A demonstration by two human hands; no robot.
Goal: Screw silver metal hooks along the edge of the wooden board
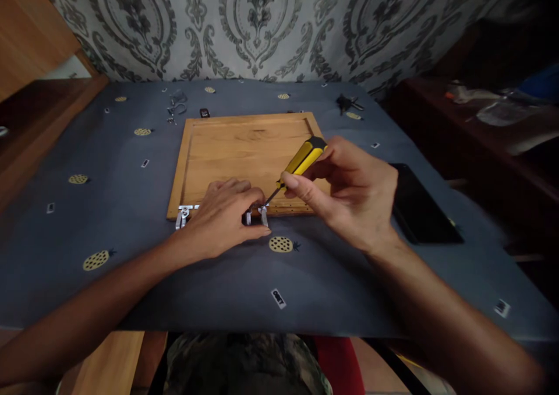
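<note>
My right hand is closed around the handle of a yellow and black screwdriver. The shaft slants down to the left, and its tip meets a metal hinge at the near edge of a framed wooden panel. My left hand rests over that edge, thumb below and fingers curled above, gripping the hinge. A second metal hinge sits at the panel's near left corner. Whatever screw lies under the tip is too small to make out.
A black phone or tablet lies right of the panel. Beyond it are loose metal pieces, a small black item and a dark tool-like object. The table has a grey pineapple-print cover; a patterned wall stands behind.
</note>
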